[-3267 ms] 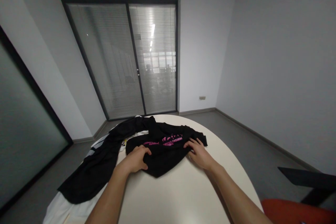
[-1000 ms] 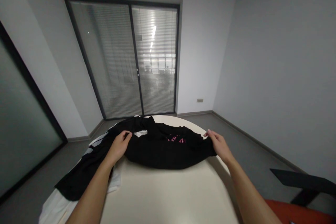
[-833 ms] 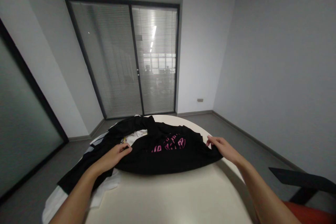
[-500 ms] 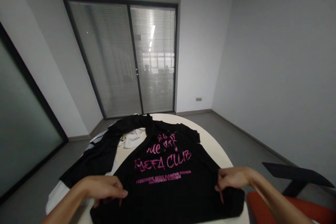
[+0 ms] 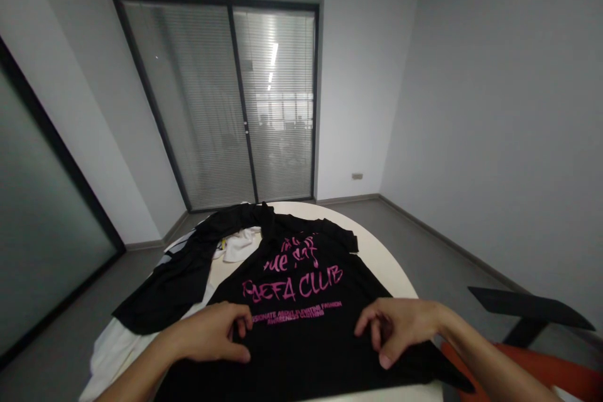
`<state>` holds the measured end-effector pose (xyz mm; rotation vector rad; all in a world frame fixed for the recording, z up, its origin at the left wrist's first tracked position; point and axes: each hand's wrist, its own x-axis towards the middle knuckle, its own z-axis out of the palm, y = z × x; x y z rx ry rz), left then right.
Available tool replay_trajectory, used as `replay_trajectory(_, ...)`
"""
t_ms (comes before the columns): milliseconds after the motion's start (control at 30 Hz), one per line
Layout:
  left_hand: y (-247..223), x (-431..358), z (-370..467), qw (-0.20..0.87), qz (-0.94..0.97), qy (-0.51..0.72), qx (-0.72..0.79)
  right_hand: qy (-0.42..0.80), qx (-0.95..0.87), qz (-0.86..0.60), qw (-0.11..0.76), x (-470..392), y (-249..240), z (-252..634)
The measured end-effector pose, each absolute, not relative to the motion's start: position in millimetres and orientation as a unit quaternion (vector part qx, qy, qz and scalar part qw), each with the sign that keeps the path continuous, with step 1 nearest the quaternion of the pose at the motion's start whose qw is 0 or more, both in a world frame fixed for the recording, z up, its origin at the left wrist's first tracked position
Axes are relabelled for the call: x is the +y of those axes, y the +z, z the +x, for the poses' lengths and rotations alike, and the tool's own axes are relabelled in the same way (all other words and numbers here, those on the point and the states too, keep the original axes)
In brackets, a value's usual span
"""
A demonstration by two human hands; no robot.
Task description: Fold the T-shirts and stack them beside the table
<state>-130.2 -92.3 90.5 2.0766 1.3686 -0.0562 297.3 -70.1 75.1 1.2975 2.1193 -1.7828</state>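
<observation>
On the table point(image 5: 386, 270), a black shirt point(image 5: 301, 352) points lengthwise forward, hem point(image 5: 377, 384) nearest, left fingers point(image 5: 242, 314) and right fingers point(image 5: 370, 314) parted

Your left hand point(image 5: 214, 331) hides the start of the lowest pink line point(image 5: 299, 313) on the shirt point(image 5: 296, 352). You can't tell whether your right hand point(image 5: 406, 325) touches it. Left of the shirt, your arm point(image 5: 153, 358) covers part of the white cloth point(image 5: 115, 348), and a yellow patch point(image 5: 223, 242) is too small to identify. Right of the shirt, the seat point(image 5: 532, 361) runs out of frame; beyond it, blinds point(image 5: 198, 107) blur the room behind.
</observation>
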Motion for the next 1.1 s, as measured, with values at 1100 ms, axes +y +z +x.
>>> replay_trajectory(1100,37.9,20.3,-96.5,-0.082,0.687,0.082,0.717,-0.069,0.636,0.749,-0.172,72.6,23.7,268.6)
